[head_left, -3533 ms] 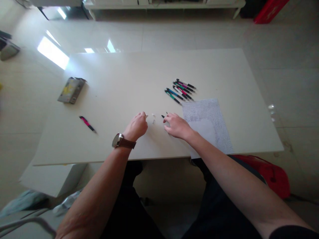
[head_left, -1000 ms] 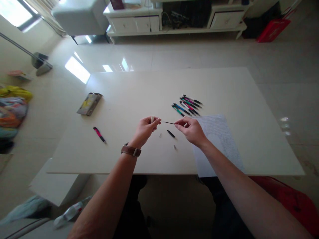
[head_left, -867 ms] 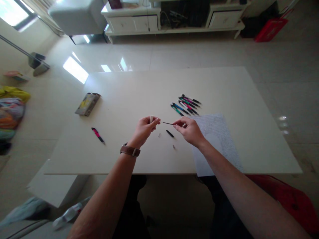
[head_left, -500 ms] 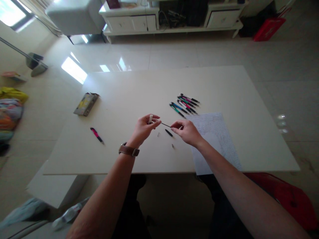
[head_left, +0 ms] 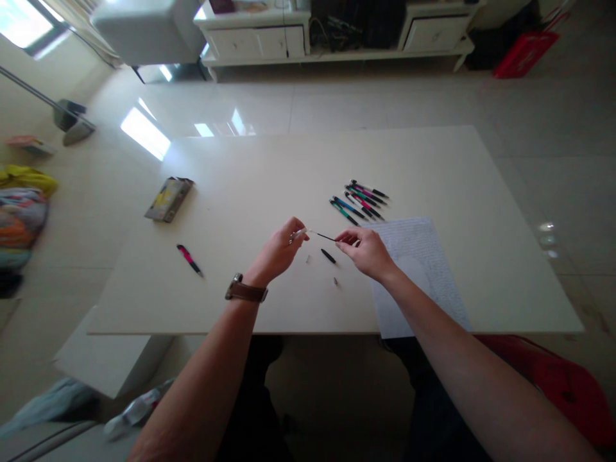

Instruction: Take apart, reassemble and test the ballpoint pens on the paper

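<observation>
Over the middle of the table, my left hand [head_left: 279,250] is closed on a white pen barrel [head_left: 301,232], partly hidden by the fingers. A thin dark pen refill [head_left: 326,237] stretches between the hands, its right end pinched by my right hand [head_left: 368,253]. Its left end meets the barrel; whether it is inside, I cannot tell. Beneath the hands lie a black pen grip [head_left: 328,256], a small metal pen tip [head_left: 335,281] and a tiny clear or silvery piece, perhaps a spring [head_left: 308,259].
Several assembled pens [head_left: 359,200] lie in a group beyond my right hand. A pink and black pen [head_left: 190,260] and a grey-yellow box [head_left: 169,199] are on the left. Written paper [head_left: 414,234] lies partly under my right forearm on the white table [head_left: 255,173].
My left hand has turned the white barrel from upright to lying nearly in line with the refill. My right hand has shifted slightly right, still pinching the refill.
</observation>
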Demonstrator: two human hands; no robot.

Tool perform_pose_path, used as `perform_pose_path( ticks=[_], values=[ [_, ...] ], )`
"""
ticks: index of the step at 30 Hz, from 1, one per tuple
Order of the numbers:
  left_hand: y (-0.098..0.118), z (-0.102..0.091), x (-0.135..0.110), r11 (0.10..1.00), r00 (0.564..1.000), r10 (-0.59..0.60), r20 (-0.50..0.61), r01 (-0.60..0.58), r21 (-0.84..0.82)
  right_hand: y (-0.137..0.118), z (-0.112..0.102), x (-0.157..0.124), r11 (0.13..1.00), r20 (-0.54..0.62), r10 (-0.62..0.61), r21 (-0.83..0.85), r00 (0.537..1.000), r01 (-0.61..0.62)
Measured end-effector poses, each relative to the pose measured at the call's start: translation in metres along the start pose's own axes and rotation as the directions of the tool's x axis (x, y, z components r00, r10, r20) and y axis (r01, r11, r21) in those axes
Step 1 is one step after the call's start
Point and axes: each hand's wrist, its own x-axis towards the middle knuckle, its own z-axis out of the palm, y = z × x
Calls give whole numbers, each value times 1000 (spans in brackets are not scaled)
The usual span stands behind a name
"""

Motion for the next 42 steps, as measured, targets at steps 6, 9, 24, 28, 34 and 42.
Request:
perform_pose_path(
  ticks=[6, 9, 24, 28, 34, 42],
  values=[
    [1, -1, -1, 983, 998, 50, 37, -55, 177, 1, -1, -1, 994, 3, -84, -69, 996, 84],
    [-2, 2, -1, 969, 988, 120, 101, -138, 204, 0, 0, -1, 984, 49, -134, -110, 990, 139],
    [3, 12, -10, 932, 963, 139, 232, -206, 297, -10, 13, -4, 984, 99, -135, -106, 986, 145],
    [5, 14, -14, 923, 965, 140, 223, -208, 324, -12, 21, -3, 988, 87, -129, -79, 988, 136],
    [4, 6, -21, 918, 959, 145, 243, -222, 329, -22, 32, 0, 990, 104, -140, 14, 985, 139],
    [-1, -22, -34, 930, 997, -2, 73, -25, 366, -10, 42, 10, 975, -28, -44, -220, 999, 37]
  ],
)
